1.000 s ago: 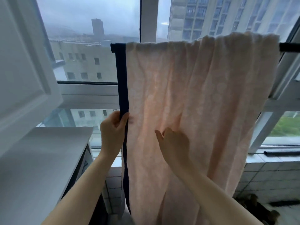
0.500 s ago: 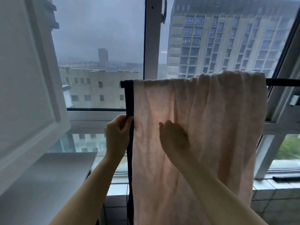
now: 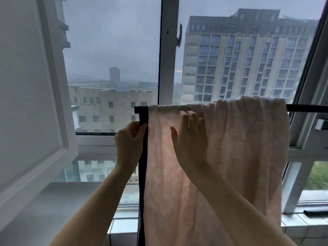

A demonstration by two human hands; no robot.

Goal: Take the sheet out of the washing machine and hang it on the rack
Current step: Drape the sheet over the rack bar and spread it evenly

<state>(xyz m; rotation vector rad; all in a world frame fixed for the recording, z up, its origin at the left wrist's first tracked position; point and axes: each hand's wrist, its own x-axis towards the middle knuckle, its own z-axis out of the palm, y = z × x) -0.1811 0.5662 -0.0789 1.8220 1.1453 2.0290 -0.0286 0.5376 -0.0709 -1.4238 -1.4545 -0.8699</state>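
A pale pink sheet with a dark navy border down its left edge hangs over a black horizontal rack bar in front of the window. The cloth is smooth on the left and bunched in folds toward the right. My left hand pinches the navy border just below the bar. My right hand lies flat on the pink cloth with fingers spread, fingertips close under the bar. The washing machine is not in view.
An open white window sash juts in at the left. A white flat surface lies below it. A tiled sill runs along the right under the window frame. Tall buildings stand outside.
Both hands have slid up the sheet toward the bar, the left along the navy border, the right across the pink cloth. My view has tilted upward, so the bar sits lower in frame.
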